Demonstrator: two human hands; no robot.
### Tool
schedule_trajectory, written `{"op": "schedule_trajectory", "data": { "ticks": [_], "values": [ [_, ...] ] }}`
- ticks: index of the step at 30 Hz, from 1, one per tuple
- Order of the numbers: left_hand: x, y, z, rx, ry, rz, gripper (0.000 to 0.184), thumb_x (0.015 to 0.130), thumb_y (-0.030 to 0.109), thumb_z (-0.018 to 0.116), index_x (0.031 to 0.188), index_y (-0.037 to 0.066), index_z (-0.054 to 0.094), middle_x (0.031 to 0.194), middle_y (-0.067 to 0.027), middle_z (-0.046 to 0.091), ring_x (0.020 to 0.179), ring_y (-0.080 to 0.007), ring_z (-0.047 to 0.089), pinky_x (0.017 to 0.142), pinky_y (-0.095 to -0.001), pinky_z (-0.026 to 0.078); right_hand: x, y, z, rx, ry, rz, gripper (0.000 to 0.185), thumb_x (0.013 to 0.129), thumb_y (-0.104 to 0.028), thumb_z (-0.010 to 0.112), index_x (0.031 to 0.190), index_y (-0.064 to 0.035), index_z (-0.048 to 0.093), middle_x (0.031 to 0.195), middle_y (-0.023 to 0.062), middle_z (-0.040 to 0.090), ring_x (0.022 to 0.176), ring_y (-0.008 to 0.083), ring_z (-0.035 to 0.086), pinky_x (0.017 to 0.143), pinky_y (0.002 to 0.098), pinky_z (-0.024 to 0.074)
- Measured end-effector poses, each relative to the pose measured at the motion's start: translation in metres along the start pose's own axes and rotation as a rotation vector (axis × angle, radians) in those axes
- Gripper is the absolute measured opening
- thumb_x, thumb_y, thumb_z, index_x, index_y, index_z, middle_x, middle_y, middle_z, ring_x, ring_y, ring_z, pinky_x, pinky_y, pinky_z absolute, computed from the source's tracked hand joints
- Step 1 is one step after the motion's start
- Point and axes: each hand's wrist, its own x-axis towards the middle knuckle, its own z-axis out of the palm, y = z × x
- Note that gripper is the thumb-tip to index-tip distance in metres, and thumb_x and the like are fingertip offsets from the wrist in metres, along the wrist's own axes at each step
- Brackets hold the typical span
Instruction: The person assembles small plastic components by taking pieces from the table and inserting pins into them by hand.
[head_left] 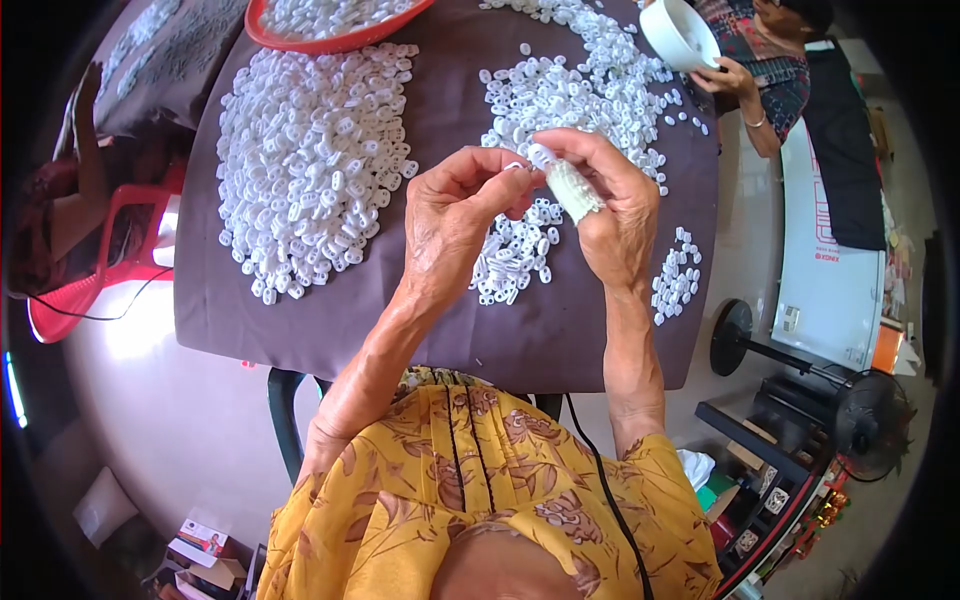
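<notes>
Both my hands are raised over the middle of the dark tablecloth, their fingertips nearly meeting. My left hand [455, 215] pinches a small white piece [517, 167] between thumb and fingertips. My right hand [612, 205] is closed around another small white piece [541, 156]; a pale wrap [573, 192] covers one of its digits. Beneath and between the hands lies a small heap of white oval pieces [515, 262]. A large pile of similar pieces [305, 160] spreads to the left, and another pile [560, 100] lies beyond my hands.
A red basin [340, 32] of white pieces stands at the table's [420, 330] far left. A small group of pieces [676, 280] lies right. Another person's hand holds a white bowl [680, 35] at the far right. A red chair [125, 240] stands left.
</notes>
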Motion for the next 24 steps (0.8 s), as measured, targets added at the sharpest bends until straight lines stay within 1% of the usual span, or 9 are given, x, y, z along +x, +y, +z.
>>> {"op": "schedule_trajectory", "data": {
  "ticks": [4, 11, 16, 20, 24],
  "values": [
    [-0.0003, -0.0014, 0.0001, 0.018, -0.001, 0.011, 0.010, 0.080, 0.005, 0.060, 0.085, -0.004, 0.061, 0.077, -0.0070, 0.063, 0.065, -0.0085, 0.054, 0.061, -0.0220, 0.044, 0.0000, 0.0021, 0.0003, -0.051, 0.021, -0.056, 0.024, 0.075, 0.005, 0.054, 0.097, -0.0010, 0.062, 0.089, 0.0079, 0.064, 0.077, 0.0131, 0.062, 0.068, 0.0248, 0.0490],
    [0.0002, -0.0046, -0.0018, 0.048, -0.005, 0.028, 0.011, 0.080, 0.006, 0.061, 0.086, -0.004, 0.062, 0.077, -0.0071, 0.063, 0.065, -0.0091, 0.055, 0.062, -0.0223, 0.045, -0.0019, 0.0017, -0.0019, -0.137, 0.002, -0.117, 0.023, 0.073, 0.005, 0.057, 0.095, -0.0020, 0.062, 0.086, 0.0094, 0.064, 0.076, 0.0170, 0.062, 0.067, 0.0262, 0.0496],
    [0.0007, -0.0023, -0.0021, 0.120, -0.005, 0.022, 0.018, 0.080, 0.009, 0.065, 0.091, -0.005, 0.063, 0.075, -0.0083, 0.064, 0.065, -0.0112, 0.058, 0.063, -0.0228, 0.048, -0.0013, 0.0025, -0.0022, -0.197, 0.011, -0.152, 0.022, 0.074, 0.004, 0.058, 0.094, -0.0021, 0.062, 0.083, 0.0091, 0.063, 0.076, 0.0179, 0.063, 0.065, 0.0269, 0.0501],
    [0.0011, -0.0045, -0.0029, 0.120, 0.005, 0.014, 0.020, 0.079, 0.010, 0.066, 0.092, -0.005, 0.063, 0.075, -0.0093, 0.065, 0.065, -0.0123, 0.059, 0.063, -0.0237, 0.049, -0.0026, 0.0025, -0.0029, -0.200, 0.011, -0.146, 0.021, 0.074, 0.003, 0.058, 0.094, -0.0020, 0.062, 0.083, 0.0092, 0.063, 0.076, 0.0182, 0.063, 0.065, 0.0271, 0.0501],
    [0.0017, -0.0075, -0.0040, 0.075, -0.005, -0.014, 0.021, 0.079, 0.010, 0.066, 0.092, -0.006, 0.063, 0.075, -0.0104, 0.065, 0.065, -0.0135, 0.060, 0.063, -0.0247, 0.050, -0.0042, 0.0046, -0.0033, -0.235, -0.004, -0.189, 0.023, 0.073, 0.005, 0.055, 0.094, -0.0014, 0.062, 0.082, 0.0104, 0.063, 0.074, 0.0206, 0.062, 0.065, 0.0280, 0.0496]
  ]
}}
